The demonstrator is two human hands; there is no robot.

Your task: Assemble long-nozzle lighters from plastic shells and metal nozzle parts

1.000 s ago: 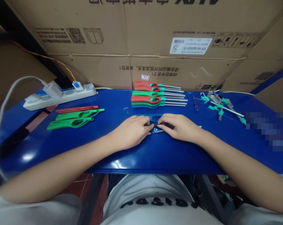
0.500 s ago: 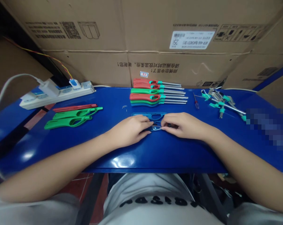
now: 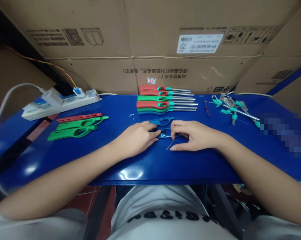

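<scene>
A blue hollow plastic lighter half-shell (image 3: 167, 134) lay on the table between the two hands, with a thin white wire (image 3: 165, 137) and a small black part seen within it. Its left end was gripped by the bent fingers of the left hand (image 3: 139, 136). By the right hand (image 3: 191, 137), a slim dark metal rod (image 3: 169, 145) was met at the forefinger's tip, the thumb being spread apart; whether the rod was pinched could not be told, as the fingers hid its upper end. Just beyond, a second blue plastic half-shell (image 3: 162, 121) was laid.

The rod could be dropped if it was only loosely lodged, and the wire could be snagged or pulled out of place by its tip. If the shell were tilted, loose parts might be spilled.

Farther out, finished-looking red, green and blue lighters with silver tubes (image 3: 154, 104) were stacked, flanked by a small red-handled screwdriver (image 3: 207, 112) and, to the left, red and green plastic shells (image 3: 73, 125). All were set on a glossy blue table (image 3: 190, 168).
</scene>
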